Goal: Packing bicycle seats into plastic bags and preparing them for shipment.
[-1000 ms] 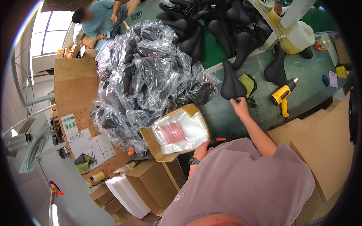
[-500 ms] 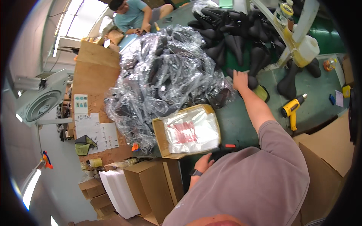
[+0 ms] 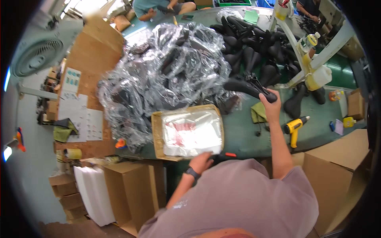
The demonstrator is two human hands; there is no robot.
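Note:
A black bicycle saddle (image 3: pixel 245 85), its underside rails showing, is raised over the green table. My right hand (image 3: pixel 271 102) is closed round its right end. My left hand (image 3: pixel 201 162), wearing a dark wristband, is at the near edge of an open cardboard box (image 3: pixel 157 139), fingers loosely stretched and apparently holding nothing. Clear plastic bags (image 3: pixel 190 137) over something red and white fill the box. Beside the fingers lies a dark item, too unclear to name, and a small red object (image 3: pixel 230 154). An olive-green cloth (image 3: pixel 258 112) lies below the raised saddle.
Plastic-wrapped saddles (image 3: pixel 166 67) form a large heap at left. Bare black saddles (image 3: pixel 252 57) pile up at the back. A yellow heat gun (image 3: pixel 293 127) rests at right, near a white metal frame (image 3: pixel 291 35). Cardboard cartons (image 3: pixel 329 174) stand along the near side. Other people sit across the table.
My right hand has lifted the saddle off the table and drawn it nearer, turning its underside up. My left hand has come up to the box's near edge. The view has shifted.

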